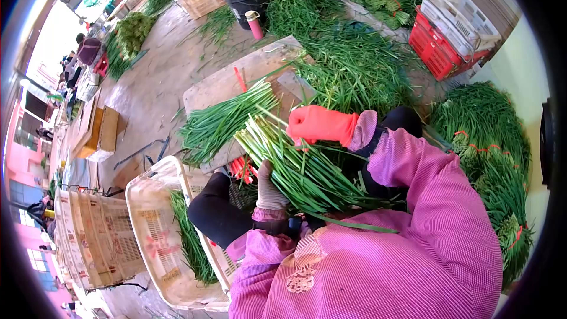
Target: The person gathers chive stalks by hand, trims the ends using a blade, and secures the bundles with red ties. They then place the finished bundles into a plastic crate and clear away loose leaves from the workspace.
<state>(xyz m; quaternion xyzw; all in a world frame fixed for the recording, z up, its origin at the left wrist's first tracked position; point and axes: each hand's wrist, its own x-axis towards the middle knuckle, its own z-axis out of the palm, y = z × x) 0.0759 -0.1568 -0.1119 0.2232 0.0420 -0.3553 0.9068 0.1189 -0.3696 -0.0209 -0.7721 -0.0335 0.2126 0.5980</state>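
Observation:
A bunch of garlic chives [295,168] lies across my lap, its pale stalk ends pointing up and left. My left hand [270,188], in a greyish knit glove, is closed around the underside of this bunch. Over its upper side is my right hand [319,125] in an orange-red glove, fingers curled into a pinch. A pale stalk sticks out leftward from those fingers. Beyond the bunch, a loose pile of chives [227,115] rests on a wooden board [209,87]. Red ties [241,169] show beside my left knee, and one red strip [240,78] lies on the board.
A large heap of chives [360,65] spreads ahead. Tied bundles [487,142] line the right side. A plastic crate [156,224] with some chives stands at left. Farther off are a black bucket [245,0], a pink flask [254,23] and a red crate [434,44].

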